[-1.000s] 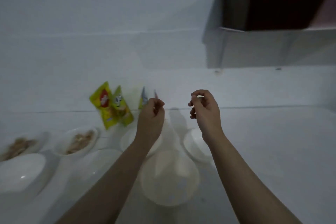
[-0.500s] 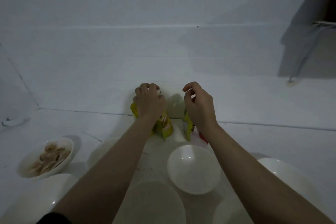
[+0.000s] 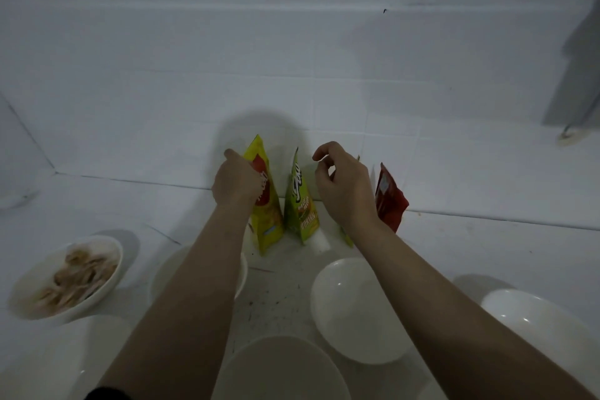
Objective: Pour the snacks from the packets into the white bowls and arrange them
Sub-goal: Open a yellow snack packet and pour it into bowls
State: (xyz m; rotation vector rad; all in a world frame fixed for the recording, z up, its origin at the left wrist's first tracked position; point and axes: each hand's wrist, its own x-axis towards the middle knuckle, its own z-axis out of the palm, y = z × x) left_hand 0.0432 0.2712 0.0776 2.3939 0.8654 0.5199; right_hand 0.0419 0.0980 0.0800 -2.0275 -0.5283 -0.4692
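The left hand [image 3: 235, 183] rests against the left face of the yellow packet [image 3: 264, 201], fingers curled onto it; whether they actually pinch it cannot be told from this angle. The packet stands upright on the white counter [image 3: 487, 247], close to the tiled wall [image 3: 292, 58]. Just beside it on the right stands a green packet [image 3: 300, 204], also upright, the two touching or nearly so near their bases.

The right hand [image 3: 345, 187] hangs above the counter to the right of the green packet, fingers loosely curled with thumb and forefinger a little apart, holding nothing. Behind this hand a red packet [image 3: 389, 200] leans upright near the wall. A further green-yellow edge shows below the wrist, mostly hidden.

One white bowl [image 3: 63, 278] at the left holds pale snack pieces. An empty bowl [image 3: 354, 308] sits in front of the packets, between the forearms. Another bowl [image 3: 279, 367] lies at the lower edge, one [image 3: 535, 318] at the right, and one [image 3: 242, 273] is partly covered by the left forearm.
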